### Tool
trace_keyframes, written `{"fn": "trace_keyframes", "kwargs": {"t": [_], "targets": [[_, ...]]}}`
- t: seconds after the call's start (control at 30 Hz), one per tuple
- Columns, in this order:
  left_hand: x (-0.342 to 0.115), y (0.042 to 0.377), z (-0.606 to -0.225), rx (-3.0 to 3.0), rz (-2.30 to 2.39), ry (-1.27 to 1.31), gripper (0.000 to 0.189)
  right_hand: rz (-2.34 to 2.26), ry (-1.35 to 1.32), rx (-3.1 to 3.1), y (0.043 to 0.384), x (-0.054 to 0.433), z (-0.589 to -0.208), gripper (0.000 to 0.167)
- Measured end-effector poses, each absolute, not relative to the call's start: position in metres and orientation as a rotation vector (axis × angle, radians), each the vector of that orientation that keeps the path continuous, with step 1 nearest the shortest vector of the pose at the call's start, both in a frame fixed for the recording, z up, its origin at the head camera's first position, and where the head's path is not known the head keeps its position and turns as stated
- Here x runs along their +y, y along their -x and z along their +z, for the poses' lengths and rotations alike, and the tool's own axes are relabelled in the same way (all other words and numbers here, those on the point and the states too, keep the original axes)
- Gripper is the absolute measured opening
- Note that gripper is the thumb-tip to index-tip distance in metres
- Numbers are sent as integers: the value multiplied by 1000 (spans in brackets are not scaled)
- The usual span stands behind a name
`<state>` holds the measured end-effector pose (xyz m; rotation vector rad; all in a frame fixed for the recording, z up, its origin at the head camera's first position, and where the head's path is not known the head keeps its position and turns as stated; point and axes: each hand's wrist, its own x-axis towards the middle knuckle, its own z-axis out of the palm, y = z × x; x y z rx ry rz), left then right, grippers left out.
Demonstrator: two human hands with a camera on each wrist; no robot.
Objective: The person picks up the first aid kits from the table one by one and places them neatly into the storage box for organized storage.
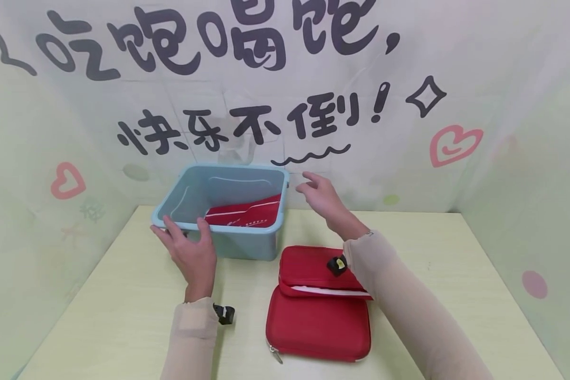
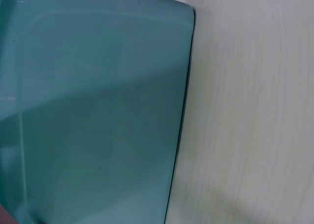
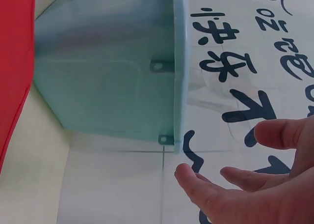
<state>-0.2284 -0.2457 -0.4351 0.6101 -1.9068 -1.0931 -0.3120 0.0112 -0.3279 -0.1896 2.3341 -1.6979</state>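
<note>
A light blue plastic bin (image 1: 237, 244) stands at the back of the table, and a red item with white print (image 1: 247, 214) lies inside it. My left hand (image 1: 192, 258) is at the bin's front left corner, fingers spread and fingertips at the rim. To the right of the bin, my right hand (image 1: 323, 200) hovers apart from it with loosely bent fingers and nothing in them. In the right wrist view, the right hand's fingers (image 3: 206, 189) show beside the bin's rim. Below the right forearm lie two red zip cases (image 1: 318, 327), one partly on top of the other.
The pale wooden table (image 1: 423, 274) meets a printed wall (image 1: 389, 174) right behind the bin. Side walls stand at the left and right. A white strip shows along the upper case's opening (image 1: 330, 290). Each wrist wears a small black camera mount.
</note>
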Motion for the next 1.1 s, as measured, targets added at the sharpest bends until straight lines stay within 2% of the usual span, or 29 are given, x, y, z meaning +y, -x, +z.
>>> {"fn": "trace_keyframes", "kwargs": {"t": [0.3,1.1], "targets": [[-246,228,-435,-1899,-1098,-609,83,-1764,180,2299,314,36,-339,51],[-246,230,-437,-1901,-1109,-616,83,-1619,70,2327,316,92,-381,52]]}}
